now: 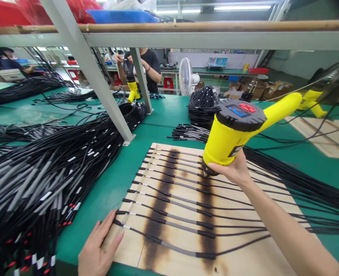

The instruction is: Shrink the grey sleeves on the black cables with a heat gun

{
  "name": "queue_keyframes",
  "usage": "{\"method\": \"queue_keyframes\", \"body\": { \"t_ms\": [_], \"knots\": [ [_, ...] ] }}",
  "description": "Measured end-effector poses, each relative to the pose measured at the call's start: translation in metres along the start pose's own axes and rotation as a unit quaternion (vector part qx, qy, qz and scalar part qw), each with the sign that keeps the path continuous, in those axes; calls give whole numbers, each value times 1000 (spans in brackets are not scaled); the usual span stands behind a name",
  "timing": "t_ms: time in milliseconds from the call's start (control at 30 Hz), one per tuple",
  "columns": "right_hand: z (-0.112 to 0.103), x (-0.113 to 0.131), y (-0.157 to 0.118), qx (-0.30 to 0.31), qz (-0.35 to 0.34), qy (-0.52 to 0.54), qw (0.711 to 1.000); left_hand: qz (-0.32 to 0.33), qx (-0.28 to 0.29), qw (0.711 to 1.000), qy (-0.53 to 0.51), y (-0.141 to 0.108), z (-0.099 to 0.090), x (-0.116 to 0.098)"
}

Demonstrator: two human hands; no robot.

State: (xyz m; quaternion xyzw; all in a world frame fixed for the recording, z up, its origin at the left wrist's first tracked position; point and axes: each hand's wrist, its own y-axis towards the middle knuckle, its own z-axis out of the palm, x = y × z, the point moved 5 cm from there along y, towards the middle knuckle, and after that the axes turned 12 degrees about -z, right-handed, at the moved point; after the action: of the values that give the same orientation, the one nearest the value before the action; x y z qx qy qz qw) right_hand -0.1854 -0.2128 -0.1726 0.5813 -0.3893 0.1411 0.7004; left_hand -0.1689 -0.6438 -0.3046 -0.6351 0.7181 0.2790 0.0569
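My right hand (235, 169) is wrapped round a yellow heat gun (223, 134) with a black cap and a small display. Its nozzle points down over the cables near the middle of a wooden board (183, 241). Several black cables (183, 205) with grey sleeves lie side by side across the board, their left ends along a pale strip (137, 184). Two dark scorched bands run beneath them. My left hand (99, 245) rests on the board's front left corner, thumb apart from the fingers, fingertips by the nearest cable ends. Whether they touch a cable I cannot tell.
Bundled cables (57, 180) cover the left of the green table (140, 134). A coil (203, 103) stands behind the board. Metal shelf posts (91, 73) rise from the tabletop. Another yellow heat gun (313, 101) is at the right. Across the table stands a co-worker (152, 69).
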Motion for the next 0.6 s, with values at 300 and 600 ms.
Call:
{"method": "queue_keyframes", "body": {
  "t_ms": [300,600],
  "knots": [
    [-3,-9,-3,-5,13,15,1000,-16,6,1000,-11,-1,1,2],
    [-1,-4,0,-5,10,24,1000,-26,9,999,-25,0,0,0]
  ]
}}
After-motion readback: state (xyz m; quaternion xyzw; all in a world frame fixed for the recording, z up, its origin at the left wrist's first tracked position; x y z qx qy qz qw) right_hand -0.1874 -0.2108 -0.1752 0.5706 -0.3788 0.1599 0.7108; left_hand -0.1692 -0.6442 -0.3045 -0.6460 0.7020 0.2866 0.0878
